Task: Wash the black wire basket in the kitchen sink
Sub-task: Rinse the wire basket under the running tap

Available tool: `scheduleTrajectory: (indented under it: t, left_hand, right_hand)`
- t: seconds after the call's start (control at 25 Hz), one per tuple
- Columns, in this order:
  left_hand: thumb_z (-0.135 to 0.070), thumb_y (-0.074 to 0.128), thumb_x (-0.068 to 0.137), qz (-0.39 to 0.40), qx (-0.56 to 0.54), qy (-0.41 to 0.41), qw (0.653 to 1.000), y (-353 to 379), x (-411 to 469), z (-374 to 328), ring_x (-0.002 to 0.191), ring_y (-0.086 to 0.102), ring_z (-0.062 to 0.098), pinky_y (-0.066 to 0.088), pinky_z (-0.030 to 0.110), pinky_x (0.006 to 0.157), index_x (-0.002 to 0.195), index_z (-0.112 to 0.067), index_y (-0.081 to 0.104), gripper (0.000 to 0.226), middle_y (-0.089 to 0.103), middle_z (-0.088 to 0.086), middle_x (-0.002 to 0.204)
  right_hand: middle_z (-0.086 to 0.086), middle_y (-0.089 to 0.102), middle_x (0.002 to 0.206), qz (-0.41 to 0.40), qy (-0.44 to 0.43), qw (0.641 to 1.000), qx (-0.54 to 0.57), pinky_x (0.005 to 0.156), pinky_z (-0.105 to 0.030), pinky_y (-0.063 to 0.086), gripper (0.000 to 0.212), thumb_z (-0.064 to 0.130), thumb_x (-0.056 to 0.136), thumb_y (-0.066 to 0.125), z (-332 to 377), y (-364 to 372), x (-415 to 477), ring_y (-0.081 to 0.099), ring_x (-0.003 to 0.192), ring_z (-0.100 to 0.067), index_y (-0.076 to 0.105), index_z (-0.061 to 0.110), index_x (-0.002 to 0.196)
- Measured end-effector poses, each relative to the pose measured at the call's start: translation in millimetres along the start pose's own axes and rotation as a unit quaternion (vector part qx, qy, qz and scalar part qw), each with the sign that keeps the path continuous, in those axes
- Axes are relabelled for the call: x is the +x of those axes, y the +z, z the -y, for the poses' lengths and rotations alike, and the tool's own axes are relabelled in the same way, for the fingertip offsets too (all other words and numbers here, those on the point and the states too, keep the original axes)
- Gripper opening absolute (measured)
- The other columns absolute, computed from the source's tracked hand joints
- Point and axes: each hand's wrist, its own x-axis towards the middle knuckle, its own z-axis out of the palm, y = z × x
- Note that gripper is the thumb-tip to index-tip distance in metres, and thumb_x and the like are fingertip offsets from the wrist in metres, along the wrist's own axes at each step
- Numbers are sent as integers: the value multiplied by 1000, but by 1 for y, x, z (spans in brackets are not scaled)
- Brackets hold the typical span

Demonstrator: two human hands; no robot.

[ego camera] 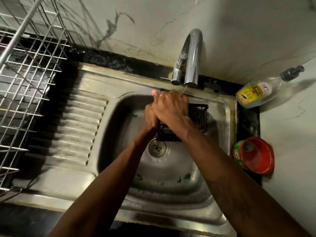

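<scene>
The black wire basket [199,117] sits tilted in the steel sink [171,168], under the tap [191,65]. A thin stream of water falls from the spout onto my hands. My right hand [171,105] lies wet over the basket's far left part, its fingers curled down over the rim. My left hand [151,115] is pressed against the basket's left side, partly under the right hand, so its fingers are hidden. Most of the basket's left half is covered by both hands.
The drain [157,148] lies just in front of the basket, with green scraps on the sink floor. A ribbed drainboard [73,127] and a steel dish rack [25,79] are to the left. To the right stand a dish-soap bottle [256,93] and a red tub [254,156].
</scene>
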Motion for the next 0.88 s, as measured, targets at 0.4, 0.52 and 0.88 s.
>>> scheduleTrajectory:
  t: [0.4,0.52,0.88]
  left_hand:
    - [-28,47,102,29,28,136,990,-5,11,-23,82,51,18,45,31,85,103,4,70,39,63,9,83]
    - [-42,45,104,51,-67,92,992,-7,14,-24,68,67,23,57,44,69,85,-5,73,50,71,16,72]
    - [-46,60,92,-34,-94,19,995,-5,19,-36,51,47,21,42,33,53,56,-15,63,47,54,8,56]
  right_hand:
    - [-4,71,105,-62,-48,997,5,88,-41,44,48,56,104,32,-47,18,-28,65,98,-25,66,23,110]
    - [-8,71,88,-46,63,997,21,74,-36,45,52,47,107,31,-24,0,-12,67,84,-27,70,18,88]
    - [-7,70,115,-96,-35,995,12,104,-45,38,31,31,100,44,-21,26,-38,62,110,-28,64,18,120]
